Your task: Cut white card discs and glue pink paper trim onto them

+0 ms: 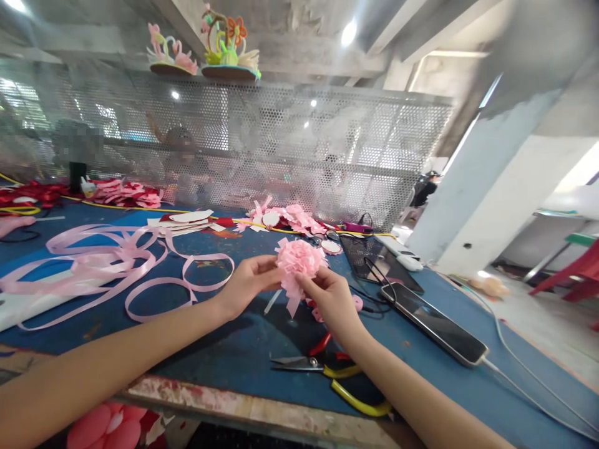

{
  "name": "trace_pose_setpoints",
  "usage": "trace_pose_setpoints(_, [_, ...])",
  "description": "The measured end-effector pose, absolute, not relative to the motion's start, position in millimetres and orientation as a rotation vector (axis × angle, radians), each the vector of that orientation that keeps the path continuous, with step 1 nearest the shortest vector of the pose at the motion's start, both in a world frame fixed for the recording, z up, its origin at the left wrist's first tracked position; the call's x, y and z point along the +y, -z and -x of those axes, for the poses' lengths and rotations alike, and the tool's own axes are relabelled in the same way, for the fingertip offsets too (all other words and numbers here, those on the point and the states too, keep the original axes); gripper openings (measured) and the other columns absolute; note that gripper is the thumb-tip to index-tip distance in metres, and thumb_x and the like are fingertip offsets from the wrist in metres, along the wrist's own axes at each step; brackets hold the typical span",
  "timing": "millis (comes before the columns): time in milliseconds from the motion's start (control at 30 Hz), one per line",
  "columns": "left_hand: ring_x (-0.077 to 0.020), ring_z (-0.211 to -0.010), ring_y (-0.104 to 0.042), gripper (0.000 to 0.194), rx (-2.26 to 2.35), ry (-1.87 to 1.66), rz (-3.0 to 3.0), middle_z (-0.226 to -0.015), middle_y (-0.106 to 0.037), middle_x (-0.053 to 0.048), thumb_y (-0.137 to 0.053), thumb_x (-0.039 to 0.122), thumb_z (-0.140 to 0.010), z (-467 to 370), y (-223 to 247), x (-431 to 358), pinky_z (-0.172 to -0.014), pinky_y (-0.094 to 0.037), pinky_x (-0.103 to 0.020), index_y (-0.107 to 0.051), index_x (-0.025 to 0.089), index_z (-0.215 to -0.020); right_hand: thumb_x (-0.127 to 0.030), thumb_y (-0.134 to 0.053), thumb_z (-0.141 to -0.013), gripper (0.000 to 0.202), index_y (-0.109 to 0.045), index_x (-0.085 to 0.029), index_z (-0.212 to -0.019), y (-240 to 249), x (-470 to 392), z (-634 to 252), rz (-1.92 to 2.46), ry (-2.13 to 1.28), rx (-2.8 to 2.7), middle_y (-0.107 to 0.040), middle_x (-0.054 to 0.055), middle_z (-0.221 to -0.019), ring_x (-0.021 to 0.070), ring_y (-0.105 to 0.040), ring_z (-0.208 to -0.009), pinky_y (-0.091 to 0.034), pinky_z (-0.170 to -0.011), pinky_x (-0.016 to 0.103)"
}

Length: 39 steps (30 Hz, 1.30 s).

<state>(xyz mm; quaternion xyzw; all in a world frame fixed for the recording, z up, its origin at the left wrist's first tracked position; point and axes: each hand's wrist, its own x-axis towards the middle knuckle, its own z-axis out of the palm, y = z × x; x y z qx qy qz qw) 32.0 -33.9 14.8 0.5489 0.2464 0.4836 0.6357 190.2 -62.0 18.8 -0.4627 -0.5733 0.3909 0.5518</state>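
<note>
A pink ribbon flower (299,260) with ruffled petals is held up above the blue table, a loose tail hanging from its lower side. My left hand (250,280) grips its left edge between thumb and fingers. On the other side my right hand (330,296) pinches the flower near its lower right. Beneath my right wrist lie scissors (344,372) with yellow handles, blades pointing left, and a red-handled tool (321,344) partly covered by them. A long pink ribbon (140,268) is spread in loops left of my left hand.
Pink ribbon pieces (299,218) and white cutouts (187,221) lie toward the back. A phone (435,324) with a cable is at right, beside a dark tablet-like panel (381,262). A perforated metal screen (262,143) rises behind the table. A person (423,189) is far right.
</note>
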Motion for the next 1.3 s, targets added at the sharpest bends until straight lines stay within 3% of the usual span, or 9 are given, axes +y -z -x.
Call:
trace_pose_setpoints(133, [-0.0146, -0.077, -0.061, 0.029, 0.673, -1.066, -1.277, -0.080, -0.066, -0.002, -0.075, 0.035, -0.065, -30.4, -4.6, -37.9, -0.075, -0.051, -0.029, -0.066, 0.013, -0.081, -0.043, -0.073, -0.062, 0.030, -0.064, -0.018, -0.075, -17.7, -63.0, -189.6, 1.056, -0.983, -1.392, -0.059, -0.001, -0.059, 0.0133, -0.054, -0.054, -0.043, -0.048, 0.024])
trace_pose_setpoints(300, [-0.0109, -0.068, -0.061, 0.026, 0.680, -1.168, -1.167, -0.075, -0.065, 0.001, -0.075, 0.034, -0.064, -29.8, -4.6, -39.6, -0.069, -0.052, -0.025, -0.064, 0.014, -0.076, -0.031, -0.082, -0.049, 0.037, -0.060, -0.018, -0.076, -12.6, -56.6, -190.9, 1.019, -1.060, -1.388, -0.063, -0.001, -0.071, 0.0137, -0.059, -0.067, -0.049, -0.064, 0.026])
trace_pose_setpoints(400, [-0.0101, -0.066, -0.061, 0.027, 0.681, -1.194, -1.141, -0.074, -0.065, 0.001, -0.075, 0.034, -0.065, -29.6, -6.5, -39.0, -0.068, -0.052, -0.023, -0.064, 0.013, -0.078, -0.035, -0.082, -0.048, 0.040, -0.060, -0.017, -0.076, -12.7, -56.4, -190.4, 1.017, -1.127, -1.340, -0.062, 0.000, -0.071, 0.0132, -0.058, -0.065, -0.049, -0.060, 0.025])
trace_pose_setpoints(600, [-0.0102, -0.062, -0.061, 0.025, 0.701, -1.148, -1.183, -0.066, -0.062, 0.001, -0.075, 0.033, -0.065, -30.8, -3.5, -38.8, -0.065, -0.052, -0.023, -0.061, 0.012, -0.070, -0.049, -0.073, -0.061, 0.035, -0.059, -0.017, -0.066, -15.3, -61.4, -188.2, 1.015, -1.142, -1.280, -0.055, -0.003, -0.060, 0.0102, -0.053, -0.054, -0.047, -0.053, 0.023])
trace_pose_setpoints(800, [-0.0118, -0.072, -0.061, 0.029, 0.593, -1.256, -1.072, -0.075, -0.064, -0.001, -0.070, 0.040, -0.070, -32.0, -6.3, -42.8, -0.066, -0.051, -0.023, -0.065, 0.015, -0.083, -0.047, -0.077, -0.056, 0.036, -0.058, -0.017, -0.060, -13.8, -59.1, -190.6, 0.997, -1.172, -1.180, -0.052, -0.003, -0.059, 0.0091, -0.050, -0.053, -0.047, -0.055, 0.024])
trace_pose_setpoints(1000, [-0.0149, -0.080, -0.062, 0.029, 0.558, -1.099, -1.128, -0.085, -0.068, -0.005, -0.073, 0.034, -0.067, -34.2, -8.5, -46.7, -0.075, -0.051, -0.027, -0.067, 0.013, -0.087, -0.048, -0.074, -0.060, 0.035, -0.057, -0.017, -0.060, -13.6, -63.0, -188.8, 1.062, -1.158, -1.218, -0.051, -0.004, -0.053, 0.0091, -0.048, -0.049, -0.037, -0.043, 0.020])
trace_pose_setpoints(1133, [-0.0131, -0.074, -0.063, 0.025, 0.650, -1.102, -1.178, -0.080, -0.068, -0.003, -0.073, 0.032, -0.067, -33.3, -5.2, -42.2, -0.074, -0.051, -0.026, -0.067, 0.013, -0.083, -0.049, -0.071, -0.064, 0.037, -0.054, -0.017, -0.058, -15.2, -63.2, -193.4, 1.068, -1.088, -1.252, -0.047, -0.004, -0.048, 0.0075, -0.042, -0.044, -0.026, -0.036, 0.018])
trace_pose_setpoints(1300, [-0.0097, -0.057, -0.058, 0.024, 0.763, -1.038, -1.467, -0.068, -0.064, -0.002, -0.065, 0.035, -0.075, -20.2, 3.5, -20.7, -0.058, -0.049, -0.021, -0.066, 0.012, -0.083, -0.036, -0.076, -0.062, 0.030, -0.055, -0.015, -0.057, -43.2, -33.2, -219.4, 0.993, -1.006, -1.068, -0.045, -0.005, -0.052, 0.0048, -0.042, -0.047, -0.037, -0.044, 0.017])
